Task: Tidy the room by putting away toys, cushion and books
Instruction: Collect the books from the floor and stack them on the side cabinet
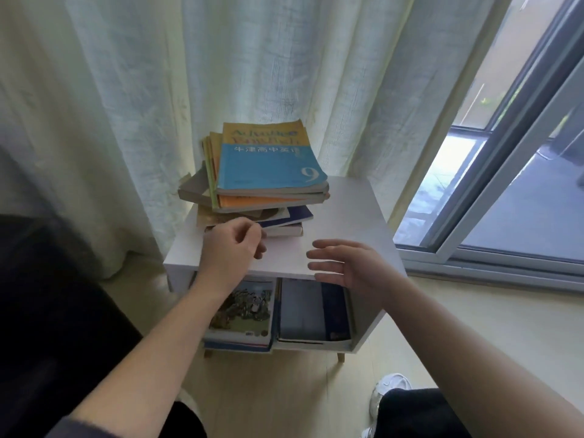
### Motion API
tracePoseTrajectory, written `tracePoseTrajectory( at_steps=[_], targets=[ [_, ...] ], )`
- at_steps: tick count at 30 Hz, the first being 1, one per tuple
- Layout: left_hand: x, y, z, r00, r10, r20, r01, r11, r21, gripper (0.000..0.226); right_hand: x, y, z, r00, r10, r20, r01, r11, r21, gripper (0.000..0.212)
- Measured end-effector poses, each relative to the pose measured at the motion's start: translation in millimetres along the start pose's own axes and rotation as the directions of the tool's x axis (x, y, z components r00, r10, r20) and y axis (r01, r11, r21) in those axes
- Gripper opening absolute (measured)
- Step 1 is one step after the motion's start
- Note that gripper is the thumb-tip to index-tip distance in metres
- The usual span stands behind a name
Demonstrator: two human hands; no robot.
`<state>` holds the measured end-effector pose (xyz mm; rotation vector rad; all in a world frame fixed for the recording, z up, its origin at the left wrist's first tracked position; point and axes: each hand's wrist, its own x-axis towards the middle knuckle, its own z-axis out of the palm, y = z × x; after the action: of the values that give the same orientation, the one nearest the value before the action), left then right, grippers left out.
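Stack of books [268,172] sits askew on the white desk [350,216], against the curtain [126,105]. More books [313,311] lie flat on the lower shelf. Left hand [234,245], fingers loosely curled and holding nothing, is just beside the stack's bottom volumes. Right hand [347,263] is spread above the desk's front edge. Recommendation: square the stack from both sides and brace the lowest books, as the overhanging upper ones may slide.

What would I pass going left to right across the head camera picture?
Left hand → right hand → window. The book stack sits partly over the left hand's spot, so it is left out, and so is the wide curtain.
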<state>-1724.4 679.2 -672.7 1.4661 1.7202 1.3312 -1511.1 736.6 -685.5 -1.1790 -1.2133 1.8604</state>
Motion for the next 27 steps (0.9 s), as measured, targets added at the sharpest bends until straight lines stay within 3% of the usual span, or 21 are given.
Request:
tracePoseTrajectory(
  at_steps=[4, 7, 12, 16, 20, 25, 27],
  targets=[
    [18.6, 2.3, -13.4, 0.935, 0.173, -0.310, -0.152, 0.984, 0.091, 0.010, 16.4, -43.4, 11.7, 0.978, -0.103, -0.184, 0.098, 0.995, -0.037, 0.024],
    [35.3, -5.6, -21.0, 0.898, 0.229, -0.375, -0.153, 0.963, 0.221, 0.015, 36.3, -67.9, 18.3, 0.946, -0.112, -0.303, 0.060, 0.983, -0.175, 0.034],
    [53.9, -23.0, -28.3, 0.969, -0.042, -0.245, 0.058, 0.997, 0.059, 0.035, 70.3, -100.7, 28.1, 0.947, 0.010, -0.321, -0.124, 0.934, -0.336, 0.045],
    [65.8, -25.7, -32.2, 0.970, -0.173, -0.173, 0.155, 0.982, -0.109, 0.039, 92.8, -124.3, 37.7, 0.949, 0.143, -0.280, -0.256, 0.871, -0.420, 0.046],
    [76.4, -34.9, -35.6, 0.982, -0.165, -0.097, 0.159, 0.985, -0.061, 0.034, 109.5, -124.9, 34.6, 0.948, 0.160, -0.275, -0.283, 0.819, -0.498, 0.054],
    [76.9, -31.7, -39.3, 0.985, -0.151, -0.087, 0.145, 0.987, -0.065, 0.023, 110.5, -121.6, 26.9, 0.958, 0.153, -0.243, -0.247, 0.872, -0.423, 0.035],
    [70.2, -24.3, -40.4, 0.989, -0.124, -0.085, 0.120, 0.992, -0.050, 0.029, 108.4, -121.5, 19.5, 0.960, 0.173, -0.219, -0.252, 0.875, -0.413, 0.033]
  ],
)
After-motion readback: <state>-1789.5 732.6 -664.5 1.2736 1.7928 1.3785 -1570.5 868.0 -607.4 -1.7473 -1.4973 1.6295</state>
